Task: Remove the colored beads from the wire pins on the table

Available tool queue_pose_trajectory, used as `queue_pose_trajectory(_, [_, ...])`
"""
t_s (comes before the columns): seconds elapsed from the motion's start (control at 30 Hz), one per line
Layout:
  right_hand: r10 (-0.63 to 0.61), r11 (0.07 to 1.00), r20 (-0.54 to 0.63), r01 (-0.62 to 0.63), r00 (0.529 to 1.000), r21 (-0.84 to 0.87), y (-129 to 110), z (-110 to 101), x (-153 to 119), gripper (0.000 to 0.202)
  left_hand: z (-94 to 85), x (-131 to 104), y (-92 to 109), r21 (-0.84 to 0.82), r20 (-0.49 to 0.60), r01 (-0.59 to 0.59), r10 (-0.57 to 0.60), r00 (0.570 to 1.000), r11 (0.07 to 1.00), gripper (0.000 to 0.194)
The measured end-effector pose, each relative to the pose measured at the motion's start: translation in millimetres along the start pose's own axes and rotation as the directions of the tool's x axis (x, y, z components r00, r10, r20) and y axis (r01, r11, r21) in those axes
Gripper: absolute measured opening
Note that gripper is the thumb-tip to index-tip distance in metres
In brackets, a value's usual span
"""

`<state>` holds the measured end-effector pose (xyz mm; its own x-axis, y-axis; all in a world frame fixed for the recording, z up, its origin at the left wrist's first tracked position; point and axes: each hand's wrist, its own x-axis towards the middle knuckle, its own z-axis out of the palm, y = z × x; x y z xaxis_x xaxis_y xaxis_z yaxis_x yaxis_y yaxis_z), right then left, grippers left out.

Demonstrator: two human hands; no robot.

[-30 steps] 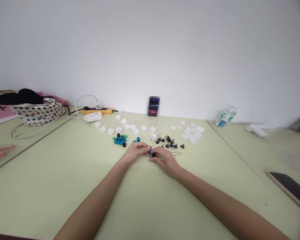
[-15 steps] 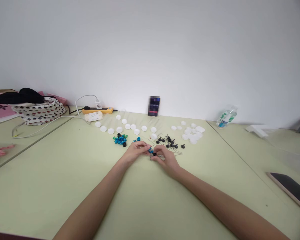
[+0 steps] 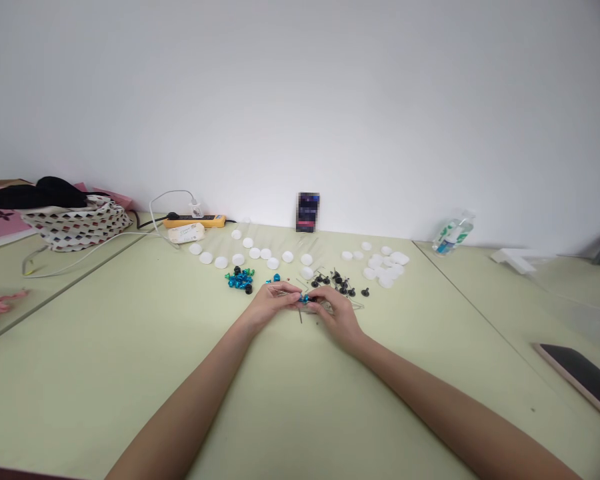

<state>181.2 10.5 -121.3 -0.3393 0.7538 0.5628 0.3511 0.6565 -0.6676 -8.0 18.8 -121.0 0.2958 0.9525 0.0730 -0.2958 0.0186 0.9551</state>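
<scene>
My left hand [image 3: 273, 301] pinches a small shiny blue metal part [image 3: 305, 299] between thumb and fingers in the middle of the table. From the other side, my right hand [image 3: 336, 313] is closed on a small black piece at the blue part's right end, mostly hidden by the fingers. Thin metal rods, some of them bent, lie under and around both hands. A heap of blue, green and black small parts [image 3: 240, 279] is left of my hands. Several black disc-headed pieces with thin stems [image 3: 344, 288] lie just behind my right hand.
White round-ended clear tubes [image 3: 255, 253] lie behind my hands, with a pile of white discs [image 3: 384, 267] to the right. A phone [image 3: 308, 212] leans on the wall. Also around are a power strip [image 3: 213, 221], a basket [image 3: 77, 223], a clear packet [image 3: 453, 233] and a dark phone-like device [image 3: 580, 380].
The blue part has turned from slanting down to nearly level. My right hand has shifted slightly right and its fingers have moved up along with the black piece.
</scene>
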Motion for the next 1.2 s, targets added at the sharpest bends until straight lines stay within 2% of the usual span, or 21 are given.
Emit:
queue_pose_trajectory(0.27, [0.097, 0.976, 0.046, -0.104, 0.994, 0.19, 0.3, 1.9, -1.3, 0.016, 0.7, -0.6, 0.8, 0.018, -0.004, 0.009, -0.009, 1.0, 1.0, 0.03])
queue_pose_trajectory(0.5, [0.052, 0.998, -0.044, -0.05, 0.998, 0.049, 3.1, 0.9, 0.4, 0.017, 1.4, -0.3, 0.6, -0.017, -0.019, 0.005, -0.006, 1.0, 1.0, 0.028])
queue_pose_trajectory(0.63, [0.055, 0.998, -0.045, -0.055, 0.997, 0.009, 4.0, -0.2, 0.3, 0.018, 1.0, 0.4, -0.6, -0.023, -0.022, 0.005, -0.006, 1.0, 1.0, 0.029])
queue_pose_trajectory(0.8, [0.063, 0.996, -0.021, -0.061, 0.998, 0.065, 2.4, -0.3, 0.2, 0.019, 1.0, 1.7, -2.3, -0.01, -0.034, 0.016, -0.017, 0.999, 1.0, 0.031])
queue_pose_trajectory(0.97, [0.149, 0.967, 0.012, -0.148, 0.989, 0.205, 1.5, 1.0, -0.3, 0.018, 0.8, 3.2, -4.3, -0.012, -0.032, 0.017, -0.018, 0.999, 1.0, 0.029])
queue_pose_trajectory(1.2, [0.166, 0.964, 0.024, -0.167, 0.986, 0.205, 0.7, -1.1, 0.8, 0.024, 3.2, 1.4, -2.4, -0.005, -0.021, 0.008, -0.008, 1.0, 1.0, 0.027])
